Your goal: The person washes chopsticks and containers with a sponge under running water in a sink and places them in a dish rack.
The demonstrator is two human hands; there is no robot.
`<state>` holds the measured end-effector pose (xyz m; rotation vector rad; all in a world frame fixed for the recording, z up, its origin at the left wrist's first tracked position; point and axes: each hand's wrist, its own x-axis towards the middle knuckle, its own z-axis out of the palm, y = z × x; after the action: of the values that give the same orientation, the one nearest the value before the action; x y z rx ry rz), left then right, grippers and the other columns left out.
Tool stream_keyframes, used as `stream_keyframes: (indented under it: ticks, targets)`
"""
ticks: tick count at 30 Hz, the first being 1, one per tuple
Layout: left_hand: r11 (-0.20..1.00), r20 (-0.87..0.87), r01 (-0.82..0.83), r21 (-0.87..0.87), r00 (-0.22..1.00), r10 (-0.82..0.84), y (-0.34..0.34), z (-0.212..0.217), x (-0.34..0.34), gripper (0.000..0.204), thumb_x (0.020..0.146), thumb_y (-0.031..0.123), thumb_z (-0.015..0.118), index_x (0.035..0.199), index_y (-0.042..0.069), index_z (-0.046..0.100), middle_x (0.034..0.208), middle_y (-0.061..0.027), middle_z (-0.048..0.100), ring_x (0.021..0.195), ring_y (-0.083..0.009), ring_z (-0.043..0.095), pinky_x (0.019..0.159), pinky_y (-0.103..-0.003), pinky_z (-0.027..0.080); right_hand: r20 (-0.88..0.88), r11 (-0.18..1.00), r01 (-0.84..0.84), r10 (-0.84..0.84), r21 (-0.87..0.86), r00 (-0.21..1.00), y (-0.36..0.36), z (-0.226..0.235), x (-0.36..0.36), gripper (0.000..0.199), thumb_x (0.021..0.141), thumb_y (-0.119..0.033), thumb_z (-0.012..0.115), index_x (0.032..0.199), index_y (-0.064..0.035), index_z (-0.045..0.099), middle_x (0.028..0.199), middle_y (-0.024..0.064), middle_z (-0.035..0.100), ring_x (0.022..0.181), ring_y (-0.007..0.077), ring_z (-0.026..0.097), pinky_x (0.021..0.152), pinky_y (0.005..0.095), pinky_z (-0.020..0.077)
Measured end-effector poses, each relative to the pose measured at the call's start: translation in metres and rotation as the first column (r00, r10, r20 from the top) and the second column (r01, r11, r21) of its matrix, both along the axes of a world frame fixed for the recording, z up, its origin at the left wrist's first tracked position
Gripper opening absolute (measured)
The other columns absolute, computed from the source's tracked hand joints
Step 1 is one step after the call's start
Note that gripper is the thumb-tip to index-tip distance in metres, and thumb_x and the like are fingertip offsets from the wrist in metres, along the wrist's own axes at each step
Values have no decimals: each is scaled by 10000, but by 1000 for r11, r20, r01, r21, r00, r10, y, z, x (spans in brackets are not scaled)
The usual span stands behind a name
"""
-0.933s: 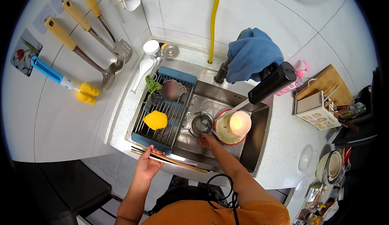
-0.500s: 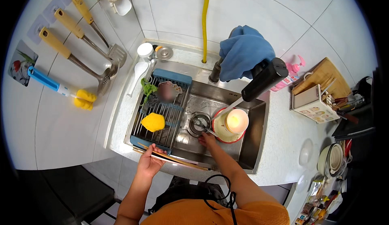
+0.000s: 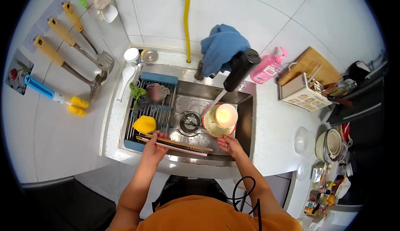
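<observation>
My left hand point(image 3: 154, 148) is closed around a bundle of chopsticks point(image 3: 185, 146), brown, dark and pale, held over the front edge of the sink point(image 3: 246, 127). My right hand point(image 3: 230, 145) holds nothing visible; its fingers are apart at the near rim of a red-rimmed bowl point(image 3: 211, 127), and I cannot tell whether they touch it. Inside that bowl is a pale cup point(image 3: 227, 115), with water running down from the black faucet point(image 3: 241, 69). A metal utensil point(image 3: 196, 125) leans from the bowl toward the drain point(image 3: 186, 118).
Across the sink's left side lies a drying rack point(image 3: 160, 79) with a yellow sponge point(image 3: 144, 124), green leaves point(image 3: 136, 93) and a brownish-pink item point(image 3: 156, 94). A blue cloth point(image 3: 223, 48) drapes the faucet base. Behind right are a pink soap bottle point(image 3: 266, 67) and a utensil holder point(image 3: 303, 91).
My right hand has moved from beside the drain to the bowl's near rim. My left hand still grips the chopsticks, now farther over the sink. The whole view has shifted.
</observation>
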<state>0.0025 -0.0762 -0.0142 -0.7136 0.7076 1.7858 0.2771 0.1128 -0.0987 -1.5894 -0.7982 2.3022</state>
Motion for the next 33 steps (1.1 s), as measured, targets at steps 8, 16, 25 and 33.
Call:
stream_keyframes:
  ticks: [8, 16, 25, 33]
  targets:
    - [980, -45, 58, 191, 998, -50, 98, -35, 24, 173, 888, 204, 434, 881, 41, 491, 902, -91, 543, 902, -224, 535, 857, -378, 434, -227, 979, 66, -21, 191, 974, 32, 77, 19, 314, 896, -278, 419, 1121, -68, 478, 1034, 56, 568, 934, 143, 549, 776, 271, 457]
    - [969, -276, 145, 202, 957, -85, 168, -45, 49, 135, 873, 202, 469, 880, 74, 510, 886, -79, 567, 879, -220, 550, 802, -359, 460, -179, 962, 66, -18, 266, 984, 66, 61, 3, 353, 877, -376, 425, 1116, -124, 489, 1079, 8, 537, 953, 114, 489, 817, 247, 371]
    - [889, -181, 220, 402, 971, -159, 201, -74, 61, 159, 809, 145, 534, 890, 9, 550, 907, -89, 565, 888, -215, 540, 813, -388, 441, -466, 930, 251, -103, 269, 879, 87, 56, 4, 266, 862, -277, 456, 1027, -77, 517, 947, 72, 558, 949, 168, 501, 796, 317, 427]
    - [915, 4, 139, 380, 988, -151, 205, -62, 71, 142, 857, 123, 422, 823, 23, 517, 890, -115, 577, 889, -235, 552, 870, -416, 425, 171, 573, -156, 27, 805, 985, 88, 35, -7, 186, 825, -159, 491, 965, -58, 560, 854, 28, 567, 784, 152, 550, 716, 263, 450]
